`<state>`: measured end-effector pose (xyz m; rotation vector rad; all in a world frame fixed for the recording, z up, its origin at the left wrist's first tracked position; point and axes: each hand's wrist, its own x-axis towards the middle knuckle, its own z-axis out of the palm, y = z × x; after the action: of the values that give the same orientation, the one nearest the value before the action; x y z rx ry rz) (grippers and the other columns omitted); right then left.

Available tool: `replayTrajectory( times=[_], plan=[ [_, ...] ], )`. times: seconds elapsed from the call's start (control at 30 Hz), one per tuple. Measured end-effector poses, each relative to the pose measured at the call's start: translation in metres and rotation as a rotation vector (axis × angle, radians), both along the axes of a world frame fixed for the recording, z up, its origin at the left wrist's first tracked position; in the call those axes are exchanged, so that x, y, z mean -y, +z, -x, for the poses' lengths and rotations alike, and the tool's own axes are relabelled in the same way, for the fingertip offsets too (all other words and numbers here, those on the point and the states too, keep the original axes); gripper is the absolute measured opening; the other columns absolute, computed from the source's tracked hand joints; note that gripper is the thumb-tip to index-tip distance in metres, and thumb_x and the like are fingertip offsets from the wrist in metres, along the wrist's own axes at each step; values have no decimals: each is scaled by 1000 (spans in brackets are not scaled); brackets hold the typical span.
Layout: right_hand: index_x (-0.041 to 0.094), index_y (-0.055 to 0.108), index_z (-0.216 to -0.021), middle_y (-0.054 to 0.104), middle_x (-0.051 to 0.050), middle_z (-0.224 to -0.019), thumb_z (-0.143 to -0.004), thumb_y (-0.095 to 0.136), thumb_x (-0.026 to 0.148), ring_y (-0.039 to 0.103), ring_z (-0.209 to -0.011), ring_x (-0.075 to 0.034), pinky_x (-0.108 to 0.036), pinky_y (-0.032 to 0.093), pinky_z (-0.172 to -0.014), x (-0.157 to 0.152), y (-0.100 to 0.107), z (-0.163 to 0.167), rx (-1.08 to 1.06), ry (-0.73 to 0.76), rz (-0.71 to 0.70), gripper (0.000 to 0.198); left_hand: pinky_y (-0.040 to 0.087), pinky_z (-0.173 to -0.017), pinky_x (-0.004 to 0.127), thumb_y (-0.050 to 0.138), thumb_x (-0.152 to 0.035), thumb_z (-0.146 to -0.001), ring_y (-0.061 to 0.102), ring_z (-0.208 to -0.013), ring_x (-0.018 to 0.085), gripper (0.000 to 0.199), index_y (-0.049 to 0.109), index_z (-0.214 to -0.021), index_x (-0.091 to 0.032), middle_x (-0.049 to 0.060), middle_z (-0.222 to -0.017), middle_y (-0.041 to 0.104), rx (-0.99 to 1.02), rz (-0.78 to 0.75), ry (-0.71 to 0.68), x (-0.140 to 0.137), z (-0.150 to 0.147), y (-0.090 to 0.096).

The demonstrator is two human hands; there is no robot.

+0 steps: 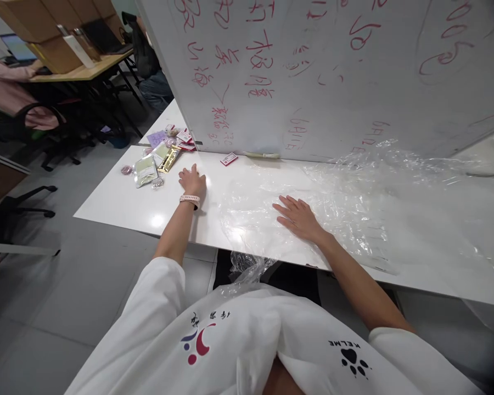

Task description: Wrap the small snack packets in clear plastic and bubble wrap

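A large clear plastic sheet (251, 211) lies crinkled over the white table, and part of it hangs down over the front edge. My right hand (299, 218) rests flat on this plastic, fingers stretched out and a little spread. To the left of the sheet, my left hand (193, 182) is on the bare tabletop with its fingers apart and slightly bent; I see nothing held in it. Just beyond its fingers lie a gold packet (169, 159), a pale green and silver pouch (145, 170) and a small clear packet (157, 182).
A whiteboard (239, 77) with red writing stands along the table's back. At its foot lie a red-and-white packet (229, 159) and a pale green strip-like object (262, 156). More crumpled plastic (379, 159) spreads right. A person in pink (4, 88) sits at another desk.
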<state>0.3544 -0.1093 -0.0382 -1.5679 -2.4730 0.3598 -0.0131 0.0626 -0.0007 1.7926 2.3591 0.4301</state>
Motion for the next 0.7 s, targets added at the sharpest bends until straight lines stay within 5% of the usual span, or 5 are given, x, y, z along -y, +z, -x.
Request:
replayTrajectory(
  times=[0.1,0.23,0.43,0.7],
  plan=[
    [41,39,-152,26,3,-166,-103,22,60,20,-154,-25,-53,18,-124,-2,-6,-9,-8,0,-34,55,35,-109,56,46,-23,-91,37,-138,38,46,55,-136,-19,21,-136,55,-10,-4,-62,-18,5,-2],
    [44,39,-151,27,5,-165,-103,25,60,21,-154,-24,-53,19,-124,-2,-5,-8,-17,-16,-57,52,34,-107,58,54,-25,-86,32,-140,40,45,56,-131,-20,22,-147,43,-17,-48,29,-34,5,1],
    [40,43,-150,29,2,-164,-104,28,58,23,-153,-24,-53,20,-124,-3,-8,-7,-42,-13,-63,51,34,-107,56,68,-28,-80,40,-132,42,41,61,-117,-13,24,-130,55,115,20,52,-41,4,12],
    [37,44,-150,29,1,-165,-104,28,58,22,-153,-25,-54,21,-123,-2,-5,-7,-72,-13,-48,52,42,-97,51,53,-47,-94,58,-113,37,46,56,-123,-13,24,-138,46,219,-75,-14,-59,-92,17]
  ],
)
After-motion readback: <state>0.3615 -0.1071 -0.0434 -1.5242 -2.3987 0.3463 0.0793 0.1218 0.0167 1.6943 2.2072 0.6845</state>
